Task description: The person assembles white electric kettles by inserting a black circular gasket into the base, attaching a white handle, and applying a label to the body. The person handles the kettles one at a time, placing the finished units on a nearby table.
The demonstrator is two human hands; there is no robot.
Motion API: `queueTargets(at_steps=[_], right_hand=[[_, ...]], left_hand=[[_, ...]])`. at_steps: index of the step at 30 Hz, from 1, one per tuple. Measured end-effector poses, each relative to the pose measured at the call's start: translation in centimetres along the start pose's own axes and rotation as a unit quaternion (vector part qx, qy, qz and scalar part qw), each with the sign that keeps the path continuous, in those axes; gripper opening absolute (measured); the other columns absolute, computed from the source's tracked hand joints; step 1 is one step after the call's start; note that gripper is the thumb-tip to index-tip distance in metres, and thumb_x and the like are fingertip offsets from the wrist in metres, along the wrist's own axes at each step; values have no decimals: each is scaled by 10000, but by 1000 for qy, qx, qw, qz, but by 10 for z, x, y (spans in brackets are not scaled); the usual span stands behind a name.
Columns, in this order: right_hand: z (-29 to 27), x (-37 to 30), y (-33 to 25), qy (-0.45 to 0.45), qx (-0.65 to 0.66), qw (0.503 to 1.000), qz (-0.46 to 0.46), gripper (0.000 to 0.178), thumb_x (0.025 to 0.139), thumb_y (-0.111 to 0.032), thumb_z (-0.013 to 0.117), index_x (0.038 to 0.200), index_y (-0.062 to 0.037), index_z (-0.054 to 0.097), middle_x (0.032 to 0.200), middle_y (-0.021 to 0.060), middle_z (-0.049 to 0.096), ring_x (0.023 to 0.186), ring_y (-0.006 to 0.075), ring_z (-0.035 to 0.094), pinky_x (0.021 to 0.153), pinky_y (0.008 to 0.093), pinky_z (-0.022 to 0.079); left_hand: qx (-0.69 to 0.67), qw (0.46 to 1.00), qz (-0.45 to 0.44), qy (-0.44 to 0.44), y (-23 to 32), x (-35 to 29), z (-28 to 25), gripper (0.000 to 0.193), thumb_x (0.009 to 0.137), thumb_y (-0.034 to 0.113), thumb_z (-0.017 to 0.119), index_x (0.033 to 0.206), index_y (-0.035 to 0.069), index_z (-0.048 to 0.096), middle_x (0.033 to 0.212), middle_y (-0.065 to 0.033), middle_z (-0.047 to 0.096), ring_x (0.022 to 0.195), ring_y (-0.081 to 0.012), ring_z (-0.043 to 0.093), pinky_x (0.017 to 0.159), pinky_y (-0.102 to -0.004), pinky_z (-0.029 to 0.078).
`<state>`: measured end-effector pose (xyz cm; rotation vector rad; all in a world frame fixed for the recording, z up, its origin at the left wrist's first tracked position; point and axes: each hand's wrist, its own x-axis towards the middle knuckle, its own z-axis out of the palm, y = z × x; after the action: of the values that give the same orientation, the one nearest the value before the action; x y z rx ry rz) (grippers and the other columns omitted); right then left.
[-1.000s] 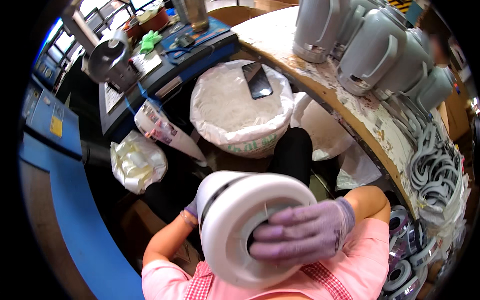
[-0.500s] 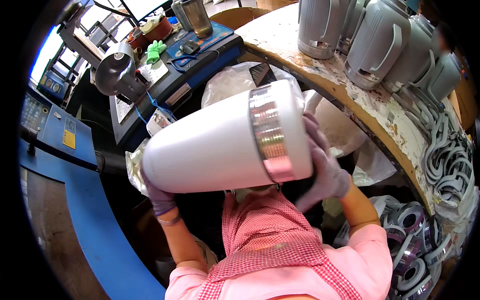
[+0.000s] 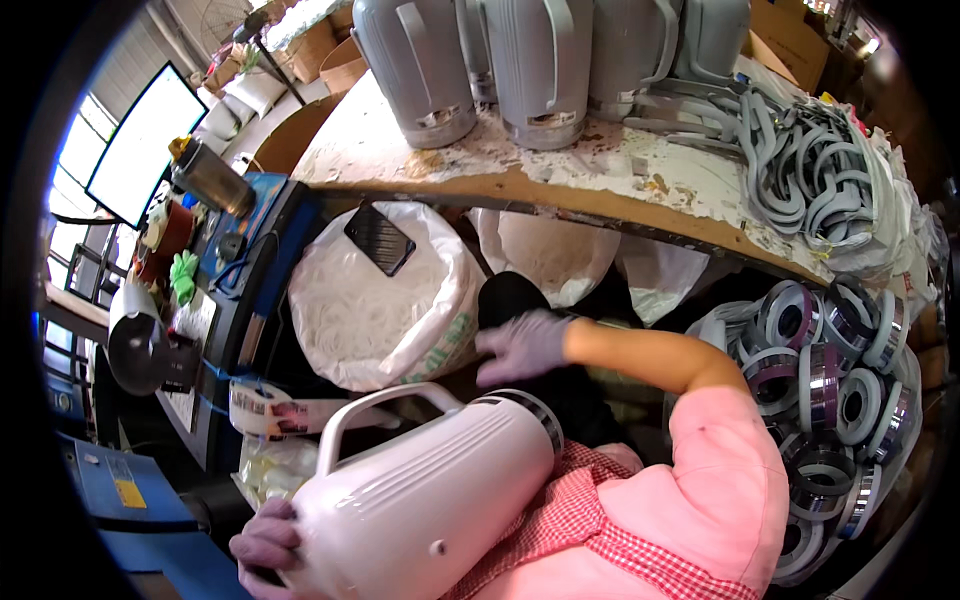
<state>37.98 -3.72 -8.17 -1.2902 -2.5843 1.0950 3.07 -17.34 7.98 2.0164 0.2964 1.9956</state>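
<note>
A pale grey thermos jug [image 3: 430, 490] lies tilted across my lap against the red checked apron [image 3: 545, 525]. It has a ribbed side, a curved handle on top and a small round hole low on the body. My left hand [image 3: 268, 552], in a light purple glove, is wrapped round its left end. A dark, shiny ring shows at the jug's right end. Beyond that end, my gloved right hand [image 3: 525, 347] is held out with fingers apart and nothing in it. It is close to a white bag [image 3: 350, 330] of translucent rings with a black tray on top.
Several grey jugs [image 3: 545, 70] stand on the worn curved bench [image 3: 345, 150], with a heap of loose handles [image 3: 805, 180] to their right. A bag of silver-banded rings [image 3: 820, 400] sits at my right. On the left are a label roll [image 3: 275, 410], a bottle [image 3: 212, 178] and a blue machine [image 3: 135, 490].
My view has swung to the right. The jug has come down to my lap and rolled, so its handle now shows. My right hand has let go of its banded end.
</note>
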Motion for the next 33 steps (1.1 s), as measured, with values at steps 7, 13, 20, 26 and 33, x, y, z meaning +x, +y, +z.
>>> queueTargets(at_steps=[7,13,20,26,33], right_hand=[[-151,-218,230,725,-360,490,324,676,875,-386,753,1394,-10,541,1416,246,552,1274,363,567,1079,436,466],[-114,-331,277,457,-471,617,435,512,876,-379,703,1307,-106,663,1309,136,678,1123,326,655,1008,417,485],[-181,-237,228,103,-430,718,538,393,1000,-406,549,1294,-176,672,1355,116,664,1295,234,592,1059,435,455],[-229,-194,92,539,-356,699,306,380,1034,-380,565,1311,-136,659,1029,117,763,915,279,740,801,432,569],[-86,-78,-139,211,191,896,-340,239,914,-258,620,1018,-52,681,735,105,692,639,305,685,620,420,571]], left_hand=[[249,962,62,92,-10,-66,-41,437,813,400,724,1190,201,630,1047,-172,577,916,-362,595,718,-499,482],[254,953,-159,-48,6,-52,-8,561,633,161,826,1160,49,671,1172,-292,637,1030,-472,635,871,-604,538],[300,902,-140,-277,-18,-36,-7,653,750,344,796,1282,17,608,1237,-260,597,1124,-446,620,987,-602,506],[396,876,-169,-216,-16,-44,19,914,816,383,785,1550,17,382,1250,-213,618,1142,-417,625,1008,-562,476],[347,867,-222,-282,-27,-66,61,1139,734,250,828,1642,9,183,1213,-233,664,1079,-424,667,934,-502,540]])
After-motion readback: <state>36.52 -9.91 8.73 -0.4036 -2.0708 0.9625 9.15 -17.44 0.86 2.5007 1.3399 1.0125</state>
